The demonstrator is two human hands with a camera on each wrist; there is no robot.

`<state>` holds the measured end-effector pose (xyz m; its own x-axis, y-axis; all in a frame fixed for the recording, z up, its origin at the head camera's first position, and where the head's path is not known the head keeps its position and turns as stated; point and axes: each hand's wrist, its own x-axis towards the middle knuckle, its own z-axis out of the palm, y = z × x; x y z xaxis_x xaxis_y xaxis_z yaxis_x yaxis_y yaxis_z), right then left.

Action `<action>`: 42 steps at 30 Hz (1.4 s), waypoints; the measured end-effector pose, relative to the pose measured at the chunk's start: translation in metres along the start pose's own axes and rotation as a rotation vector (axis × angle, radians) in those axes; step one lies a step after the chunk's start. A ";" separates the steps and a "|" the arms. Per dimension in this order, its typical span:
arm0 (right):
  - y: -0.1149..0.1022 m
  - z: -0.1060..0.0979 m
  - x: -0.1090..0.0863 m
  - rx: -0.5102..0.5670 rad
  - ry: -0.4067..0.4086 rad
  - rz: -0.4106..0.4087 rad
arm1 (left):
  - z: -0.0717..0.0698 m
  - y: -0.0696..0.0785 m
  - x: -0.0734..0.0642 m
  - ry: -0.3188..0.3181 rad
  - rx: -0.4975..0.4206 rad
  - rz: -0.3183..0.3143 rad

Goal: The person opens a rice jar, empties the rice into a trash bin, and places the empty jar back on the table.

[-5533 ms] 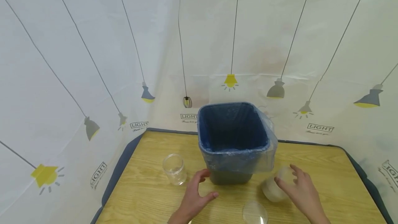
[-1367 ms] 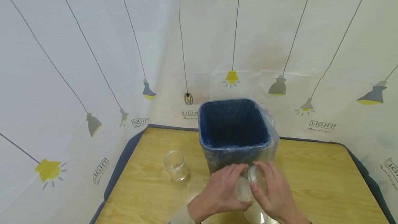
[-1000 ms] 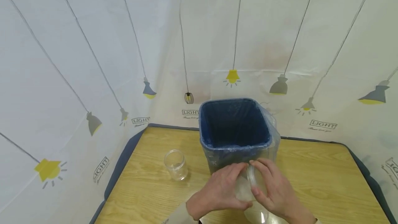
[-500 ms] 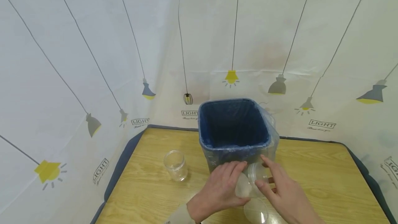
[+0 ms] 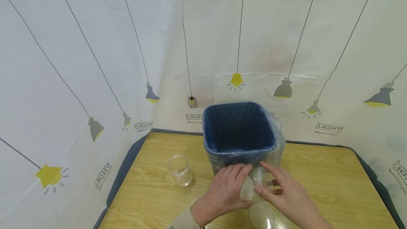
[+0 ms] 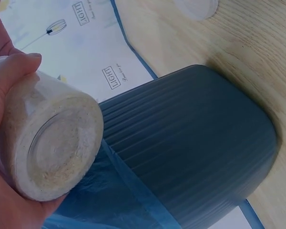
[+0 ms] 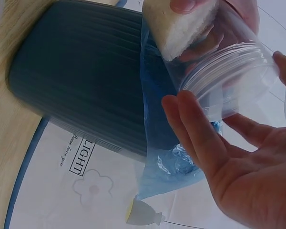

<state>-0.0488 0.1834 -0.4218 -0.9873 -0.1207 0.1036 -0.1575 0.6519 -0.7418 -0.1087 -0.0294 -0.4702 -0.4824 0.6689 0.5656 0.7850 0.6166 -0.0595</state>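
My left hand (image 5: 224, 188) grips a clear jar (image 6: 62, 138) lying tilted on its side, its base toward the left wrist camera. White grains like rice fill its lower part and slope along the wall in the right wrist view. My right hand (image 5: 290, 195) holds the clear screw lid (image 7: 250, 86) at the jar's mouth, thumb on one side and fingertips on the other. Threaded rings show beside the fingertips. Below the hands, a clear round disc (image 5: 261, 216) lies on the table.
Just beyond the hands stands a dark blue bin (image 7: 86, 71) lined with a thin bluish plastic bag (image 7: 171, 167). An open, clear jar (image 5: 179, 170) stands to the bin's left on the wooden table (image 5: 152, 193). A printed sheet (image 5: 216, 38) hangs behind.
Several seconds ago my hands were apart and the jar was right of the bin. Both now hold it in front of the bin. In the last second my right fingers loosened and regripped the lid.
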 end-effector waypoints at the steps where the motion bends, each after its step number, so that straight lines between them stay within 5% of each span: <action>1: 0.000 0.000 0.000 0.009 -0.005 -0.009 | 0.000 0.000 0.000 -0.001 -0.003 0.000; 11: 0.008 -0.005 0.000 -0.005 -0.016 -0.220 | -0.004 -0.006 0.001 -0.078 -0.079 -0.002; 20: 0.015 -0.007 0.002 -0.181 0.037 -0.483 | -0.008 -0.010 0.000 -0.099 -0.126 0.007; 26: 0.017 -0.008 0.002 -0.179 0.032 -0.542 | -0.008 -0.011 0.000 -0.099 -0.129 0.004; 29: 0.016 -0.008 0.002 -0.158 0.033 -0.491 | -0.008 -0.011 0.000 -0.102 -0.138 0.000; 34: 0.006 -0.008 -0.002 -0.084 0.010 -0.211 | -0.007 -0.009 -0.002 -0.072 -0.100 0.017; 37: 0.000 -0.010 -0.001 -0.093 -0.059 -0.034 | -0.006 -0.007 -0.004 -0.029 -0.057 0.035; 42: -0.002 -0.010 0.003 -0.109 -0.154 0.098 | -0.006 -0.004 -0.004 -0.022 -0.036 0.042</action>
<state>-0.0513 0.1888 -0.4132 -0.9842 -0.1606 -0.0741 -0.0710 0.7426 -0.6660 -0.1079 -0.0366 -0.4675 -0.4567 0.7032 0.5449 0.8181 0.5726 -0.0533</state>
